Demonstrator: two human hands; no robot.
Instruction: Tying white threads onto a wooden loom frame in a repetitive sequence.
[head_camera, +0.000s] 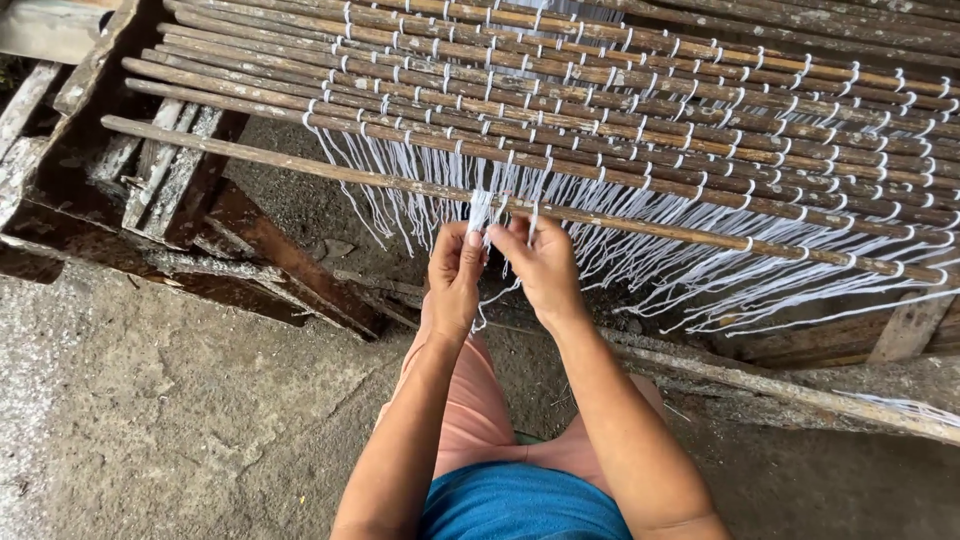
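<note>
Right at the near edge of the stick mat, both hands are bunched together on the same little bundle of white string (482, 212). Left hand (455, 275) has thumb and fingertips pinched on the strands just below the nearest stick (300, 163), and the right hand (543, 268) is pinched on them too, touching the left one, fingers curled in tight. So neither is loose, both are grasping string.

That nearest stick runs from far left down toward the right, and the strands the hands hold wrap over it about midway along. Behind it is a whole row of thin brown sticks (620, 80) lying side by side, tied together with white knots in lines. Loose string ends (700, 285) hang off the near side like a fringe, mostly to the right of the hands.

Weathered wooden frame (160, 190) sits on the left, rough concrete floor (150, 400) underneath. Person's wearing pink shorts (470, 410) and a blue top (520, 505).
</note>
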